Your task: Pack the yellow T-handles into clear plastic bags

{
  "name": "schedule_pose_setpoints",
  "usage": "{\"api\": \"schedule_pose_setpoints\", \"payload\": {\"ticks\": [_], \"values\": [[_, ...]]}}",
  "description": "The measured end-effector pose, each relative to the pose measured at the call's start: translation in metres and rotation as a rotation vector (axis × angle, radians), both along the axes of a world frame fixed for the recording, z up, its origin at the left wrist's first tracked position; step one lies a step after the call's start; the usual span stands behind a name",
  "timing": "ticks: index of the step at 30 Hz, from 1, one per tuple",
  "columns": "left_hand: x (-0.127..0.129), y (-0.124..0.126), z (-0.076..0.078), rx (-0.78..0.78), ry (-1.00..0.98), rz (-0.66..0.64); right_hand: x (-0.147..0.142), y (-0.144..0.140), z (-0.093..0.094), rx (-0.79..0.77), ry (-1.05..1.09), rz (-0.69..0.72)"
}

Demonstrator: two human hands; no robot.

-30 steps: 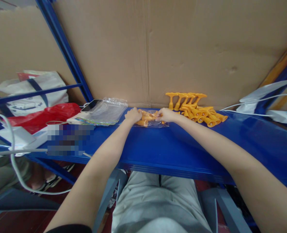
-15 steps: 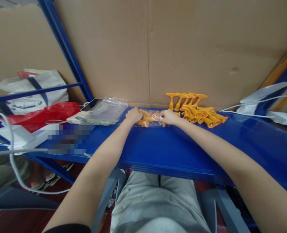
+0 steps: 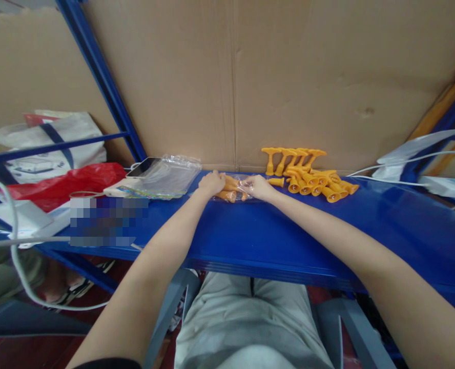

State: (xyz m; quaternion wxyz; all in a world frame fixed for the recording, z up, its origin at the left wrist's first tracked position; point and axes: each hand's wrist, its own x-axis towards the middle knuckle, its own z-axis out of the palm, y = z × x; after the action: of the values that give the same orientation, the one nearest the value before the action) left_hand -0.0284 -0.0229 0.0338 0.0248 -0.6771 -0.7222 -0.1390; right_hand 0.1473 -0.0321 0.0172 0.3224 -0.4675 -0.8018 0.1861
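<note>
A clear plastic bag (image 3: pixel 255 197) lies on the blue shelf between my hands, with several yellow-orange T-handled plastic pieces (image 3: pixel 227 195) inside. My left hand (image 3: pixel 211 183) is closed on the bag's left end. On the other side, my right hand (image 3: pixel 259 186) pinches the bag's film near its right end. A single yellow piece (image 3: pixel 276 182) lies just beyond my right fingers. Farther right is a pile of the same yellow pieces (image 3: pixel 315 183), flared open ends facing me, and several more stand upright in a row (image 3: pixel 289 159) behind it.
Flat clear bags (image 3: pixel 169 177) are stacked left of my hands, beside a phone (image 3: pixel 141 168). A red plastic bag (image 3: pixel 69 184), a cloth tote (image 3: pixel 58 143) and white cables (image 3: pixel 16 220) occupy the left. Cardboard (image 3: pixel 197 92) walls the back. Someone's foot (image 3: pixel 74 289) shows below left.
My right hand has shifted slightly left, drawing the film over the pieces. The single yellow piece at the right now shows more fully. My left hand stays on the bag.
</note>
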Motion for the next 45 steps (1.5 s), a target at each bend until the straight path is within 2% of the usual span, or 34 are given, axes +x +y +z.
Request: {"api": "schedule_pose_setpoints", "payload": {"ticks": [3, 6, 10, 14, 20, 24, 27, 30, 34, 36, 38, 41, 45], "values": [[0.0, 0.0, 0.001, 0.012, 0.001, -0.015, -0.003, 0.002, -0.006, -0.099, 0.183, 0.036], [0.001, -0.002, 0.002, 0.014, 0.0, -0.025, 0.001, 0.008, -0.014, -0.174, 0.303, 0.168], [0.001, -0.002, 0.003, 0.03, -0.003, -0.039, 0.008, 0.017, -0.022, -0.127, 0.337, 0.284], [0.001, -0.003, 0.004, 0.044, 0.003, -0.046, 0.007, 0.024, -0.026, -0.047, 0.329, 0.213], [0.003, -0.007, 0.007, 0.047, 0.013, -0.025, 0.007, 0.028, -0.032, -0.117, 0.394, 0.009], [0.002, -0.007, 0.005, 0.022, 0.041, -0.038, 0.01, 0.021, -0.027, -0.092, 0.353, 0.023], [0.001, -0.005, 0.004, 0.005, 0.052, -0.048, 0.011, 0.016, -0.017, -0.027, 0.301, -0.018], [-0.001, -0.003, 0.003, -0.002, 0.053, -0.048, 0.017, 0.016, -0.005, 0.09, 0.199, -0.18], [0.0, -0.003, 0.004, -0.007, 0.054, -0.049, 0.035, 0.014, 0.006, 0.286, -0.09, -0.375], [0.0, -0.004, 0.005, -0.009, 0.065, -0.042, 0.045, 0.013, 0.007, 0.324, -0.244, -0.454], [0.001, -0.005, 0.006, -0.018, 0.074, -0.039, 0.054, 0.011, 0.007, 0.245, -0.388, -0.489], [0.001, -0.007, 0.007, -0.03, 0.079, -0.051, 0.06, 0.01, 0.006, 0.052, -0.567, -0.449], [0.001, -0.007, 0.007, -0.032, 0.092, -0.064, 0.056, 0.008, 0.008, 0.047, -0.667, -0.43]]}}
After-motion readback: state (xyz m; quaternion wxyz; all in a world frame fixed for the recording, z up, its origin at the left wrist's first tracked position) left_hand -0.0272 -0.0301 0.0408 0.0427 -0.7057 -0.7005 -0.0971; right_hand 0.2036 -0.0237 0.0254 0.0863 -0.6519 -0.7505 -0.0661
